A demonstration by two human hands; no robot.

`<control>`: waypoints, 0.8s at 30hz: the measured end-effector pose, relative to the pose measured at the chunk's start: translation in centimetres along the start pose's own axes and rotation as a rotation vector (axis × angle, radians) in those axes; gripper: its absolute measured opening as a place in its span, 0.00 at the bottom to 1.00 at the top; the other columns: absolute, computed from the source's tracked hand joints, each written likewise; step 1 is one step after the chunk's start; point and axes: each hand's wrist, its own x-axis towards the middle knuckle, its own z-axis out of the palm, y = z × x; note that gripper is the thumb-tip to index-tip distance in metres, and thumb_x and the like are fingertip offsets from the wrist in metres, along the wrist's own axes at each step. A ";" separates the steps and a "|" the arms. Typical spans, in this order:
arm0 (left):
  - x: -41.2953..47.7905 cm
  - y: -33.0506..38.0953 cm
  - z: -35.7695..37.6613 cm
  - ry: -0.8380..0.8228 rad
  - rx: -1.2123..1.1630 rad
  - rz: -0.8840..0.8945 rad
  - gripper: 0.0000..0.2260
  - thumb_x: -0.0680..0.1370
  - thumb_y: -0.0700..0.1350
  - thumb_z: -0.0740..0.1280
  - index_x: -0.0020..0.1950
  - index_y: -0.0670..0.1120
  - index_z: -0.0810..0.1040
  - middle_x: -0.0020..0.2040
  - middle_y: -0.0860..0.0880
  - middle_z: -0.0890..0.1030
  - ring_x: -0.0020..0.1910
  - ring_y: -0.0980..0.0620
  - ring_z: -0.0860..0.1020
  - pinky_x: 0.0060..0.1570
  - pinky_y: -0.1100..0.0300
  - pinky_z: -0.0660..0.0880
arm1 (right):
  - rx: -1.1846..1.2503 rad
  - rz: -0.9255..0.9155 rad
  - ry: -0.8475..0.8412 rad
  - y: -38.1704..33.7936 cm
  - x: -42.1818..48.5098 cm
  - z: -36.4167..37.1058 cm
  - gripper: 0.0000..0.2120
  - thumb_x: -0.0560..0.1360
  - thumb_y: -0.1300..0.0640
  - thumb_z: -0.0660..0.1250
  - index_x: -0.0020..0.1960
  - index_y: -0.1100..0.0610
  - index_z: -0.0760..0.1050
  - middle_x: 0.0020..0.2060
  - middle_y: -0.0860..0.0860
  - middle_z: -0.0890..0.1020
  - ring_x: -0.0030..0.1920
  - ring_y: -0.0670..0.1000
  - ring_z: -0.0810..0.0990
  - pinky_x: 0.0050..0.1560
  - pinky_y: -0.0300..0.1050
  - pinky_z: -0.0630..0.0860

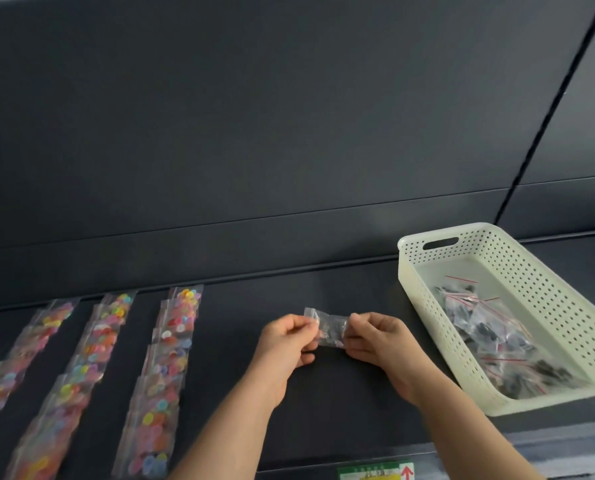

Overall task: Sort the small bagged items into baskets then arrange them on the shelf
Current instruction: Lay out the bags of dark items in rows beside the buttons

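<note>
Bagged item (329,329), small and clear, sits stretched between both hands above the dark shelf (324,410): left hand (286,337) pinches its left end, right hand (375,341) pinches the right. Right of them, a cream basket (518,271) holds dark packets (490,334). Far left, three rows of colourful bags (164,375) line the shelf.

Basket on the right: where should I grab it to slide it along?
Probably the handle slot in the far end wall of the basket, reached from above: it is the only cut-out showing, and the bags lie nearer, leaving that end free.
</note>
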 end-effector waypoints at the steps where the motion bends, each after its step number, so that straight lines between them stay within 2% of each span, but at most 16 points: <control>1: 0.2 -0.1 0.0 0.000 -0.026 -0.017 0.04 0.79 0.41 0.68 0.51 0.43 0.81 0.42 0.49 0.85 0.40 0.56 0.80 0.38 0.63 0.78 | 0.018 0.011 -0.003 0.1 0.1 0.0 0.07 0.77 0.57 0.66 0.44 0.60 0.78 0.36 0.52 0.82 0.39 0.50 0.82 0.46 0.44 0.80; 3: 0.6 0.0 0.1 0.009 -0.085 -0.042 0.04 0.79 0.41 0.69 0.52 0.43 0.81 0.44 0.48 0.85 0.41 0.54 0.82 0.38 0.61 0.78 | 0.010 0.014 -0.021 0.0 0.4 0.3 0.05 0.75 0.61 0.69 0.50 0.61 0.78 0.38 0.53 0.83 0.39 0.49 0.83 0.44 0.43 0.80; 4: 0.9 0.2 0.1 0.014 -0.101 -0.048 0.04 0.79 0.41 0.68 0.52 0.43 0.81 0.45 0.47 0.86 0.42 0.54 0.83 0.39 0.61 0.79 | -0.017 0.005 -0.002 -0.3 0.7 0.5 0.07 0.74 0.64 0.70 0.52 0.61 0.78 0.38 0.54 0.83 0.39 0.49 0.83 0.43 0.41 0.80; 6: 2.0 0.8 0.1 0.030 -0.051 -0.034 0.04 0.80 0.42 0.68 0.51 0.45 0.82 0.46 0.47 0.85 0.43 0.54 0.82 0.38 0.61 0.79 | -0.141 -0.047 0.106 -0.9 2.4 0.7 0.09 0.74 0.66 0.70 0.53 0.58 0.78 0.37 0.53 0.84 0.39 0.48 0.82 0.40 0.39 0.79; 9: 4.7 2.3 -0.2 0.114 0.118 0.033 0.04 0.79 0.43 0.68 0.48 0.47 0.82 0.42 0.50 0.83 0.39 0.56 0.80 0.34 0.62 0.77 | -0.376 -0.158 0.240 -2.2 6.0 1.6 0.10 0.74 0.61 0.70 0.55 0.54 0.78 0.37 0.47 0.85 0.40 0.45 0.83 0.41 0.38 0.75; 11: 6.7 3.0 -0.3 0.190 0.227 0.075 0.06 0.79 0.43 0.68 0.43 0.48 0.82 0.39 0.50 0.83 0.34 0.57 0.78 0.32 0.62 0.75 | -0.503 -0.207 0.255 -2.8 8.2 2.4 0.12 0.74 0.59 0.69 0.56 0.51 0.76 0.38 0.45 0.84 0.41 0.42 0.81 0.39 0.32 0.71; 13: 8.5 3.1 -0.5 0.245 0.351 0.084 0.07 0.78 0.46 0.68 0.41 0.49 0.81 0.38 0.51 0.84 0.32 0.56 0.80 0.35 0.61 0.76 | -0.573 -0.229 0.272 -3.0 9.8 3.0 0.15 0.73 0.57 0.70 0.59 0.50 0.74 0.38 0.43 0.83 0.42 0.40 0.79 0.36 0.28 0.68; 15: 10.0 2.8 -0.6 0.281 0.514 0.079 0.08 0.77 0.51 0.68 0.39 0.50 0.80 0.37 0.53 0.84 0.35 0.53 0.82 0.40 0.58 0.79 | -0.597 -0.243 0.310 -2.7 10.8 3.4 0.18 0.72 0.59 0.70 0.61 0.52 0.74 0.35 0.41 0.81 0.40 0.38 0.78 0.36 0.27 0.68; 17: 10.9 2.3 -0.7 0.309 0.655 0.089 0.10 0.77 0.54 0.68 0.39 0.51 0.79 0.36 0.55 0.83 0.38 0.52 0.83 0.40 0.57 0.80 | -0.621 -0.260 0.358 -2.1 11.2 3.6 0.19 0.72 0.60 0.71 0.62 0.53 0.74 0.33 0.40 0.80 0.39 0.37 0.77 0.37 0.26 0.68; 19: 11.4 2.1 -0.6 0.341 0.765 0.112 0.10 0.77 0.56 0.67 0.40 0.52 0.78 0.37 0.56 0.81 0.39 0.52 0.81 0.35 0.60 0.74 | -0.642 -0.290 0.396 -1.5 11.2 3.9 0.19 0.72 0.60 0.71 0.62 0.53 0.74 0.33 0.41 0.80 0.38 0.36 0.78 0.38 0.26 0.68; 21: 11.4 2.0 -0.5 0.374 0.827 0.125 0.09 0.78 0.57 0.66 0.42 0.53 0.77 0.38 0.56 0.79 0.39 0.53 0.77 0.34 0.61 0.69 | -0.660 -0.315 0.420 -1.2 11.2 4.1 0.19 0.72 0.60 0.71 0.62 0.53 0.74 0.33 0.40 0.81 0.38 0.37 0.78 0.39 0.27 0.68; 24: 11.6 2.1 -0.4 0.392 0.849 0.106 0.10 0.78 0.58 0.66 0.45 0.53 0.77 0.41 0.55 0.80 0.40 0.52 0.75 0.34 0.61 0.68 | -0.688 -0.317 0.450 -1.0 11.2 4.4 0.17 0.72 0.59 0.71 0.61 0.55 0.74 0.33 0.39 0.79 0.38 0.39 0.78 0.41 0.34 0.71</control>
